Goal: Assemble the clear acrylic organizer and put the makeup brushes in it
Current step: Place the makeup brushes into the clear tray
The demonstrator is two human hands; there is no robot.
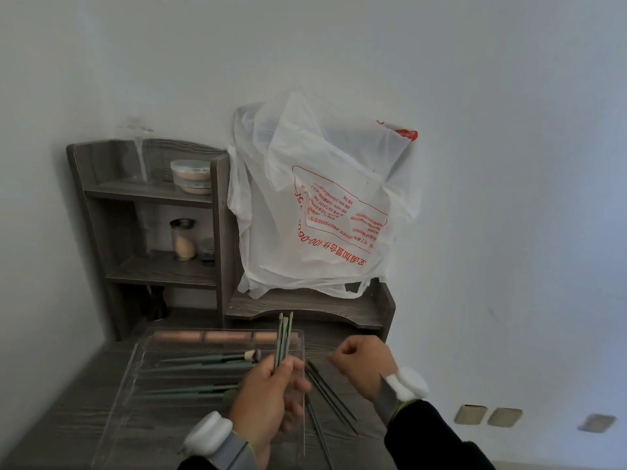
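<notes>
The clear acrylic organizer [190, 432] lay flat on the tabletop [61, 429], with several green makeup brushes [210, 362] lying across it. Above its right edge the left hand [268, 398] gripped a bundle of brushes [284, 337], handles up, fingers curled round them. The right hand [363, 362] hovered over dark loose brushes [329, 395] with its fingers curled; I cannot tell whether they pinched anything. A white plastic bag [322, 205] sat behind.
</notes>
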